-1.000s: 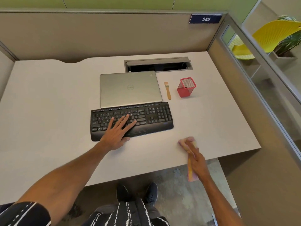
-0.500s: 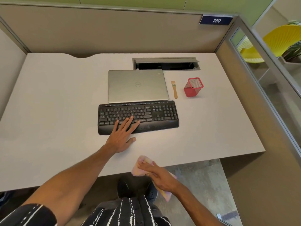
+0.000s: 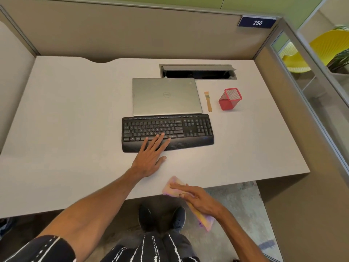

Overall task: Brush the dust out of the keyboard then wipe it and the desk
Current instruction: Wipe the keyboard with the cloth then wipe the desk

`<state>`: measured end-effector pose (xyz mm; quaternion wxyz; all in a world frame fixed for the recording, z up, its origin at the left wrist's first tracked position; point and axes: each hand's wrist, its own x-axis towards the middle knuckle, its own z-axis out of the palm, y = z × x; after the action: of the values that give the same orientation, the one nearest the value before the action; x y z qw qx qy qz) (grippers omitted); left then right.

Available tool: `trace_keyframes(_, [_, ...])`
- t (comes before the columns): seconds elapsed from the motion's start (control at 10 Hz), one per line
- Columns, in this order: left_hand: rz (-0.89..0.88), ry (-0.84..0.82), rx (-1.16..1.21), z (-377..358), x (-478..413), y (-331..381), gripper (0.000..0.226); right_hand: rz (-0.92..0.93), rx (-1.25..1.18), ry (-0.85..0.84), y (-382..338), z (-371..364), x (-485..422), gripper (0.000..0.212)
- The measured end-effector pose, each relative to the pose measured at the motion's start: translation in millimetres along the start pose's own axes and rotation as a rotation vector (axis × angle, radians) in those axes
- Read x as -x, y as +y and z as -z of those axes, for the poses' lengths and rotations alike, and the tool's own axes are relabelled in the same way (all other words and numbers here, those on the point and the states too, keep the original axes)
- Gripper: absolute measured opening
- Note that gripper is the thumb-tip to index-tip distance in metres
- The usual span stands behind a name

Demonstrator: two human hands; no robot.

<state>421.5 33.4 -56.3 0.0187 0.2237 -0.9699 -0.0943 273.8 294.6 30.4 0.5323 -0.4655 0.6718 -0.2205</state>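
A black keyboard (image 3: 188, 127) lies mid-desk on the pale grey desk (image 3: 66, 120). My left hand (image 3: 151, 157) rests flat with straight fingers on the keyboard's palm rest and lower keys. My right hand (image 3: 196, 198) presses a pink-yellow cloth (image 3: 172, 188) onto the desk's front edge; the cloth's other end hangs below the hand, off the edge. A small wooden-handled brush (image 3: 208, 102) lies on the desk right of the laptop, untouched.
A shut silver laptop (image 3: 166, 97) sits just behind the keyboard. A red mesh pen cup (image 3: 229, 100) stands right of the brush. An open cable hatch (image 3: 197, 72) is at the back. Partition walls enclose the desk on three sides.
My right hand swept the cloth leftward along the front edge from the right side to near the middle. My left hand stayed on the keyboard. The camera shifted a little.
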Motion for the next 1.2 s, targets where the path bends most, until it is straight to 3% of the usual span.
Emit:
trace_keyframes(0.1, [-0.026,0.003,0.030,7.5,-5.8,4.5,0.078,0.001,-0.035,0.068,-6.8,12.1,5.7,0.042])
trace_keyframes(0.4, [-0.090,0.003,0.060,24.3,-45.9,40.4,0.072,-0.014,-0.174,0.584,-8.1,75.2,23.4,0.040])
trace_keyframes(0.6, [-0.142,0.000,0.081,27.7,-89.7,84.6,0.072,-0.085,-0.351,0.817,-3.8,126.8,22.6,0.035])
trace_keyframes(0.8, [-0.112,0.019,0.088,19.8,-131.2,117.0,0.071,-0.108,-0.397,0.916,26.5,189.6,19.2,0.038])
trace_keyframes(0.9, [-0.065,-0.002,0.115,17.1,-156.8,135.3,0.073,-0.157,-0.381,0.934,58.8,217.5,9.4,0.063])
trace_keyframes(1.0, [-0.042,0.000,0.105,15.0,-183.7,155.0,0.073,-0.147,-0.168,0.894,83.3,241.1,-4.0,0.065])
trace_keyframes(1.1, [-0.016,0.001,0.124,12.6,-206.0,173.2,0.072,0.003,0.240,0.782,96.6,271.2,-19.2,0.047])
trace_keyframes(1.2, [0.034,-0.005,0.148,10.0,-222.7,186.3,0.072,-0.055,0.307,0.758,116.2,293.6,-50.1,0.068])
